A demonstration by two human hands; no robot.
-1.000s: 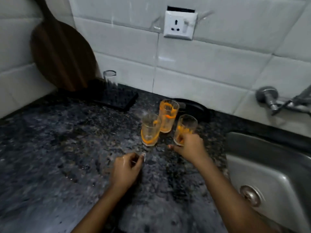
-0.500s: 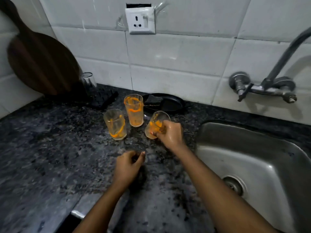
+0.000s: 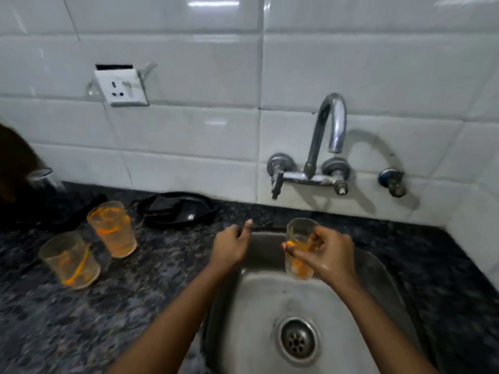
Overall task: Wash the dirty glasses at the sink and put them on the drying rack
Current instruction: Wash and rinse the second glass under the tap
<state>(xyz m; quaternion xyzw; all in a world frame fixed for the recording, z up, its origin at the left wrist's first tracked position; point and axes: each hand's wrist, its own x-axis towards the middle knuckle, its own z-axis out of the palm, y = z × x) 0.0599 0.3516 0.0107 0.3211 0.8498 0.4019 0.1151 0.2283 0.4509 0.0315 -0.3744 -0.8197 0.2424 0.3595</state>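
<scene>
the right hand (image 3: 328, 255) holds one dirty glass (image 3: 299, 248) upright over the sink (image 3: 270, 300), its fingers and thumb curled round the middle of the wall; gripping at the waist likely leaves the mouth open to the water while the orange residue stays low in the base; the glass hangs below and a little to the left of the tap spout (image 3: 335, 143), not yet under it, and no water shows running; the left hand (image 3: 229, 245) holds nothing, its fingers loosely bent with one finger pointing up toward the wall, above the sink's left rim; it looks free to turn the tap lever (image 3: 276, 182), which sits above and to the right of it; two more dirty glasses (image 3: 110, 229) (image 3: 70, 260) stand upright on the dark counter (image 3: 135, 306) to the left, close together but apart, probably parked near the basin to await their turn; a clear glass (image 3: 44, 179) stands at the far left on the black drying rack (image 3: 67, 209), blurred, seemingly already washed; a black tray (image 3: 178, 209) lies by the wall between the rack and the sink; i judge the washing of this glass is only starting.
</scene>
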